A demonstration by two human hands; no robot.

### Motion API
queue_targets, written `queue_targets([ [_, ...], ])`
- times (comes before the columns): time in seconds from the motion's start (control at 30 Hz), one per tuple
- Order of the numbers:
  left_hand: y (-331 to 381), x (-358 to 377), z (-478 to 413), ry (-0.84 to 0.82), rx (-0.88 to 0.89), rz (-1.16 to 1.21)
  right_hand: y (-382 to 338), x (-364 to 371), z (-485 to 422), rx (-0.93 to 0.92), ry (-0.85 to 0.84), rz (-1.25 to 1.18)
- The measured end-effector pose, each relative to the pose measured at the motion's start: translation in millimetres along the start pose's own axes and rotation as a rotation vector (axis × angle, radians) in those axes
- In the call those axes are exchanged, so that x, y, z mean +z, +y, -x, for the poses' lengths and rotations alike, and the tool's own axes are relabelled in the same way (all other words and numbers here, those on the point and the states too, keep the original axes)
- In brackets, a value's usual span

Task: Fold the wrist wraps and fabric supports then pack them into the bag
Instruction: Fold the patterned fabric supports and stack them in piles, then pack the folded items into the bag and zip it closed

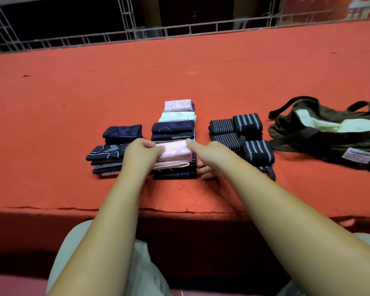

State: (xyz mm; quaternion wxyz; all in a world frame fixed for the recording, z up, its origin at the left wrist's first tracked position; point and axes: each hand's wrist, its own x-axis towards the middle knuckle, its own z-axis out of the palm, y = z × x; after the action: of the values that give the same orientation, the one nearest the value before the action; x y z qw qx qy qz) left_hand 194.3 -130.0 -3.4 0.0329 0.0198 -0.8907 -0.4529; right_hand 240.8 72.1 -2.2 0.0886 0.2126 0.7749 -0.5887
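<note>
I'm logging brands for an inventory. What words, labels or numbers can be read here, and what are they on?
"FASHION": on the white sewn label on the dark olive fabric bag.
Smaller lines under it on that label: too blurred to read.
The folded navy and pink fabric pieces and black grey-striped wraps: patterns only, no readable text.

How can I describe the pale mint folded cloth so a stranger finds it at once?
On the red surface, look left of the dark green bag to the middle group of folded fabrics. The pale mint cloth lies second from its far end. Its far neighbour is pink, its near neighbour navy.
</note>
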Motion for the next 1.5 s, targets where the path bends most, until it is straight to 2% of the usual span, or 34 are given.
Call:
queue_targets([
  [0.13,-1,2,-4,-0.155,-0.174,-0.153,-2,5,-7,-0.012,-0.038,0.061],
  [0.27,-3,-1,-8,-0.250,-0.164,-0.209,5,7,-8,-0.063,0.005,0.124],
  [0.47,-21,-7,-10,-0.350,-0.210,0.043,17,0,-2,-0.077,-0.091,0.094],
  [0.53,-28,-8,-12,-0.445,-0.215,0.117,18,-4,0,-0.086,-0.135,0.089],
  [0.7,-15,-15,14,-0.651,-0.131,0.322,23,-12,13,-0.108,-0.185,0.033],
  [0.87,8,-11,27,-0.683,-0.028,0.463,18,-41,31,-0.199,-0.268,0.003],
  [1.0,44,6,32,-0.735,0.074,0.490,17,-85,49,-0.249,-0.209,0.036],
  [1.17,107,50,38,-0.860,0.211,0.365,16,-152,77,-0.296,0.000,0.323],
  [1.23,131,70,40,-0.891,0.248,0.317,16,-176,82,-0.288,0.030,0.410],
  [1.5,221,148,43,-1.090,0.321,0.249,25,-269,92,-0.265,0.121,0.451],
])
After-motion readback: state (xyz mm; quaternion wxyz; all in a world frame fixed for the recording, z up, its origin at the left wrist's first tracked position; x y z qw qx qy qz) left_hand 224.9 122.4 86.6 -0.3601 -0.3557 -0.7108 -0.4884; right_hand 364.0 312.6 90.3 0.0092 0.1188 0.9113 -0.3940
